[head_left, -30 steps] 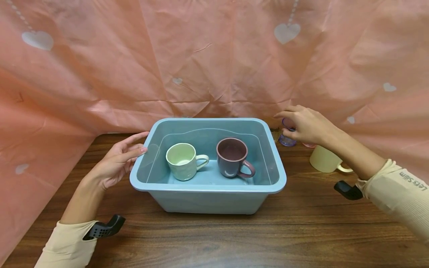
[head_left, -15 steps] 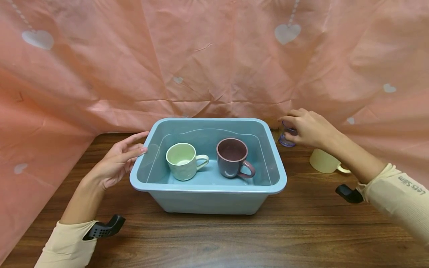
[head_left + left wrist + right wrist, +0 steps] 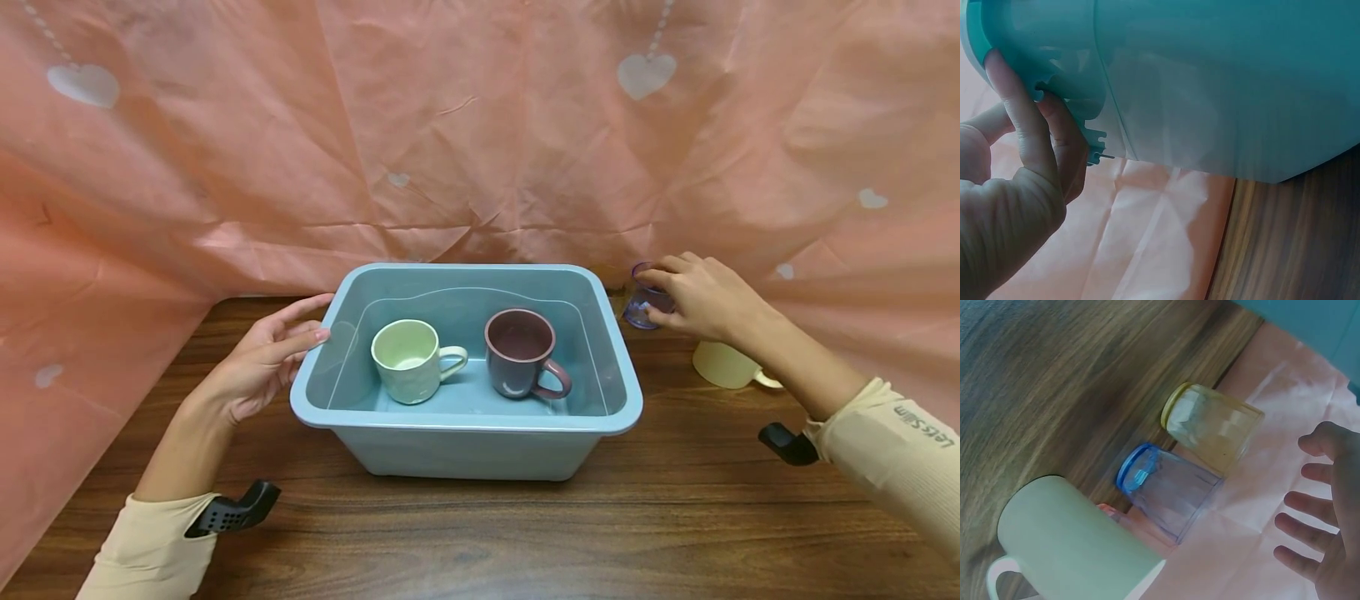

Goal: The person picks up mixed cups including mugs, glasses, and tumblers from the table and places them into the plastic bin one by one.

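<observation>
A pale blue plastic basin [image 3: 465, 454] stands mid-table, holding a light green mug [image 3: 408, 375] and a mauve mug [image 3: 516, 358], both upright. At its left rim my left hand [image 3: 251, 362] pinches the edge, thumb on the rim and fingers [image 3: 1063, 134] beneath it. Right of the basin, my right hand [image 3: 705, 296] hovers by a clear glass with a blue-tinted base [image 3: 642, 312], its fingers spread and apart from the glass in the right wrist view. A yellow-tinted glass [image 3: 1216, 422] and a pink-tinted one [image 3: 1138, 528] flank the blue one.
A cream mug [image 3: 723, 364] stands on the wooden table [image 3: 480, 533], partly behind my right forearm. Pink curtain [image 3: 480, 133] with white hearts hangs close behind the basin and glasses, and along the left side.
My right hand has shifted a little right and nearer to me, uncovering more of the blue-tinted glass and covering the pink one. My left hand and the basin stay put.
</observation>
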{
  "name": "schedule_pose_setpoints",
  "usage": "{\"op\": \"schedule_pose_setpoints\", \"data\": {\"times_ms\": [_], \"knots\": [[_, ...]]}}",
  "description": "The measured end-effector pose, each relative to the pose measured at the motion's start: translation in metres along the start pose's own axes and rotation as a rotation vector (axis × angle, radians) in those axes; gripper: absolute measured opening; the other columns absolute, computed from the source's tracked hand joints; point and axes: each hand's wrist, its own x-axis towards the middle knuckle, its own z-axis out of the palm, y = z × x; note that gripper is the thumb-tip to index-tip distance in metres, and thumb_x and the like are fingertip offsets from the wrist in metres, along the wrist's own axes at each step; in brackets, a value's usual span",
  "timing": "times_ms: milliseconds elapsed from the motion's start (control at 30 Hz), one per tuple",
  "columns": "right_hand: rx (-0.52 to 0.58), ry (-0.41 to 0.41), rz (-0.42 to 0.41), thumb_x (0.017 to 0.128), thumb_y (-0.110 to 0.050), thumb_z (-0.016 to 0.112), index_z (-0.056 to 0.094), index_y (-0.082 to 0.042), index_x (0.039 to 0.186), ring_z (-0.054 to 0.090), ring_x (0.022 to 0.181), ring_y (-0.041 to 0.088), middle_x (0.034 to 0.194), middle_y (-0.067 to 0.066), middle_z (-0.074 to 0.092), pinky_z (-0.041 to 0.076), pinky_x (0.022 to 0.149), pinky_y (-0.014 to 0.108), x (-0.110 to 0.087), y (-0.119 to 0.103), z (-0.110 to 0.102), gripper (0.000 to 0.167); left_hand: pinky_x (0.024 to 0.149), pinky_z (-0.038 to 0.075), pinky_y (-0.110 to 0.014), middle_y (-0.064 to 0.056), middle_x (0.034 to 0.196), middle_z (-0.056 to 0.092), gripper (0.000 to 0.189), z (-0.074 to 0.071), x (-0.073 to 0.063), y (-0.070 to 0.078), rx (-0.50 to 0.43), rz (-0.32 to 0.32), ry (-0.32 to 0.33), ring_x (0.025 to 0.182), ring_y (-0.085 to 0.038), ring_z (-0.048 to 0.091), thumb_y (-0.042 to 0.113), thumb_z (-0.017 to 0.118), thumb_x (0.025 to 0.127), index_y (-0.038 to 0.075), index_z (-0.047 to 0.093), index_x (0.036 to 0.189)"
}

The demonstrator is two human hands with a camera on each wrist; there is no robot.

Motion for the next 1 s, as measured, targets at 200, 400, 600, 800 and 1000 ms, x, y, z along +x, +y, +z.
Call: {"op": "schedule_pose_setpoints", "data": {"times_ms": [200,400,600,800,1000], "knots": [[-0.012,-0.026,0.023,0.085,-0.024,0.082,0.072,-0.003,0.123,0.062,0.107,0.045,0.121,0.021,0.068,0.053,0.082,0.060,-0.003,0.001,0.002,0.045,0.070,0.064,-0.030,-0.007,0.105,0.068,0.053,0.000,0.000,0.000,-0.001,0.004,-0.009,0.086,-0.014,0.073,-0.001,0.051,0.108,0.007,0.030,0.155],[-0.010,-0.046,0.042,0.085,-0.025,0.082,0.072,-0.004,0.124,0.062,0.107,0.045,0.122,0.021,0.068,0.052,0.084,0.060,-0.004,0.003,0.003,0.045,0.070,0.064,-0.029,-0.006,0.106,0.069,0.052,0.000,-0.001,0.000,-0.006,-0.001,-0.002,0.086,-0.014,0.074,0.000,0.051,0.108,0.009,0.032,0.155],[-0.023,-0.078,0.065,0.085,-0.028,0.083,0.070,-0.003,0.126,0.061,0.104,0.045,0.121,0.022,0.067,0.051,0.082,0.061,-0.007,0.010,0.006,0.050,0.071,0.064,-0.029,-0.007,0.109,0.069,0.050,-0.001,-0.002,0.000,-0.007,0.001,0.006,0.088,-0.014,0.074,0.000,0.051,0.108,0.011,0.035,0.154],[-0.035,-0.078,0.058,0.083,-0.026,0.082,0.070,-0.004,0.128,0.062,0.101,0.046,0.116,0.022,0.067,0.052,0.078,0.061,-0.012,0.015,0.009,0.051,0.071,0.064,-0.028,-0.006,0.108,0.069,0.050,0.000,-0.002,0.000,-0.013,0.003,0.004,0.087,-0.013,0.074,-0.001,0.051,0.108,0.010,0.034,0.154],[-0.043,-0.111,0.076,0.083,-0.025,0.082,0.069,-0.001,0.128,0.061,0.104,0.047,0.120,0.025,0.066,0.052,0.079,0.062,-0.014,0.018,0.010,0.053,0.071,0.064,-0.028,-0.006,0.108,0.069,0.050,0.001,-0.003,0.000,-0.005,0.003,0.006,0.088,-0.013,0.074,0.000,0.051,0.108,0.010,0.034,0.153]]}}
